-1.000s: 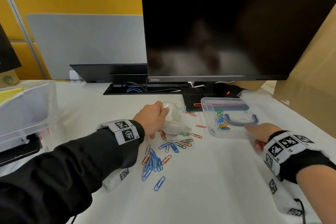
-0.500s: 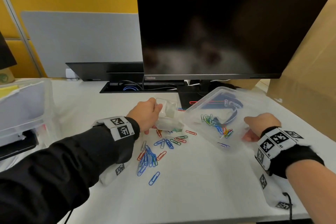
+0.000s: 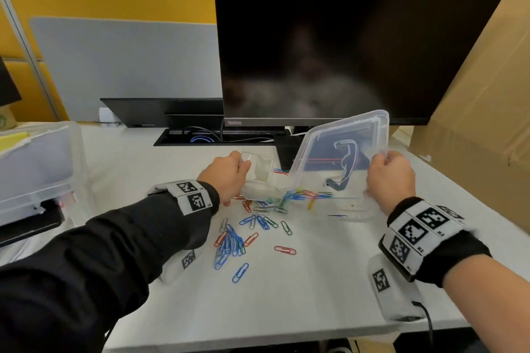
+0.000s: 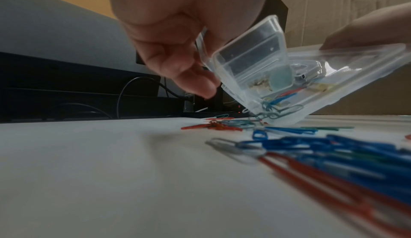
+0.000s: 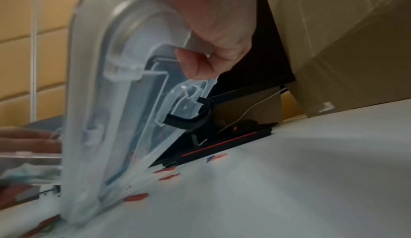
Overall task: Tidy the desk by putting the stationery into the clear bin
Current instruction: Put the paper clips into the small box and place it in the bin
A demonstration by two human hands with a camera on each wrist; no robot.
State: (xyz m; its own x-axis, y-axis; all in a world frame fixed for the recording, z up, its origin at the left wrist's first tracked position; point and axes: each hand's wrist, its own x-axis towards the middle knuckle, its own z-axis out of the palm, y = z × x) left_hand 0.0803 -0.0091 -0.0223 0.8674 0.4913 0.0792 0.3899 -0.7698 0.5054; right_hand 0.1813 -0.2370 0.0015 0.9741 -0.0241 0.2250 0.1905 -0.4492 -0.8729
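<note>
- Head view: my right hand point(image 3: 391, 178) grips the far rim of the clear bin point(image 3: 344, 152) and holds it tipped steeply, low edge on the bench point(image 3: 315, 295). Clips already in the bin are bunched at that low edge. My left hand point(image 3: 226, 178) grips a small clear box point(image 3: 259, 172), held against the bin's low left corner. Loose paper clips point(image 3: 229, 243) lie scattered on the bench just in front of the bin and near my left wrist. A dark monitor point(image 3: 344, 37) stands behind.
- Left wrist view: fingers point(image 4: 195, 81) are curled round the small box point(image 4: 251, 52), which is tilted toward the bin point(image 4: 333, 76). Whether the box sits inside the rim I cannot tell. Blue and red clips point(image 4: 311, 150) lie on the bench in the near blur.
- Right wrist view: thumb and fingers point(image 5: 200, 62) pinch the bin's rim point(image 5: 124, 83); its dark handle point(image 5: 191, 120) hangs below. A few clips point(image 5: 169, 175) lie beside the low edge.
- My judgement: keep the low edge pressed flat to the bench so clips cannot slide under, sweep them in with the left hand, then level the bin slowly, or what it holds may spill.
</note>
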